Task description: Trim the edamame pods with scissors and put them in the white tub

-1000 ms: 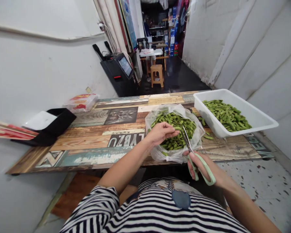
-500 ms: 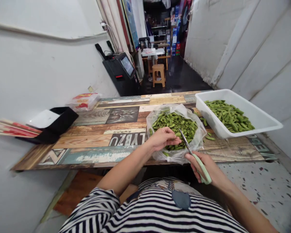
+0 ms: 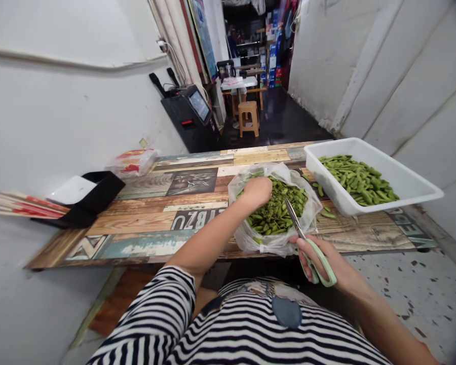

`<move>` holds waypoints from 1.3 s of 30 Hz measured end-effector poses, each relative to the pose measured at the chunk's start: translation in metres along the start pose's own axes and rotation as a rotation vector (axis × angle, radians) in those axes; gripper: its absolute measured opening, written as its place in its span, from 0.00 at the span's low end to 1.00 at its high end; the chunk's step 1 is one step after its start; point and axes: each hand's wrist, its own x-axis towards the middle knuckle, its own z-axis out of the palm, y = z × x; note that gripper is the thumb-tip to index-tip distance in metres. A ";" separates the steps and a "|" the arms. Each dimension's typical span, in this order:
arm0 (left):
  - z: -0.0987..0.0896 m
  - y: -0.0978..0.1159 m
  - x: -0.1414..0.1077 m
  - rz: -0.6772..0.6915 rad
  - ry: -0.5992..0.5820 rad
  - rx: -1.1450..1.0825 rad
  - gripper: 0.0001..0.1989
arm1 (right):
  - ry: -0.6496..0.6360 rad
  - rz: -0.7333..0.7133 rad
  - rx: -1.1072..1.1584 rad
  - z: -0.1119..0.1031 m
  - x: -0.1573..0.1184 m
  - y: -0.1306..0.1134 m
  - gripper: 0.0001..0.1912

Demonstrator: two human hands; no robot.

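Left hand [image 3: 257, 191] down at the green pods [image 3: 276, 217] in the bag [image 3: 266, 248], fingers hidden, so can't tell its grip; right hand [image 3: 332, 261] clasps the scissors [image 3: 295, 218], partly covering 2 handles [image 3: 331, 276].

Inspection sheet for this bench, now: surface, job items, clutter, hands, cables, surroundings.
Surface: patchwork-print table, loose pods beside the bag.
Job items: bagged pods; white tub holding tub pods; scissors.
Clutter: black holder, chopsticks, clear packet, all at left.
Hands: left hand at bagged pods, fingers hidden; right hand grips scissors, blades toward bag.
Cables: white cable near black touchscreen unit.
Surroundings: pale walls both sides, tan stool beyond the table.
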 end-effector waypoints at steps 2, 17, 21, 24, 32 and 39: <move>-0.004 0.000 0.001 0.022 -0.010 0.002 0.08 | -0.001 -0.001 -0.002 -0.001 0.000 0.001 0.22; -0.010 -0.020 -0.048 0.052 -0.453 -0.936 0.19 | -0.016 -0.010 -0.152 0.002 0.000 -0.018 0.21; -0.012 -0.018 -0.050 0.041 -0.483 -0.962 0.19 | 0.027 -0.025 -0.174 0.004 0.002 -0.012 0.18; -0.012 -0.018 -0.051 0.003 -0.559 -1.066 0.18 | 0.048 -0.002 -0.162 0.006 0.004 -0.009 0.18; -0.014 -0.019 -0.054 -0.147 -0.472 -1.309 0.10 | -0.071 -0.024 -0.052 0.005 -0.001 -0.013 0.25; 0.004 -0.007 -0.066 -0.064 -0.419 -1.433 0.15 | -0.069 -0.057 -0.144 0.010 -0.004 -0.024 0.29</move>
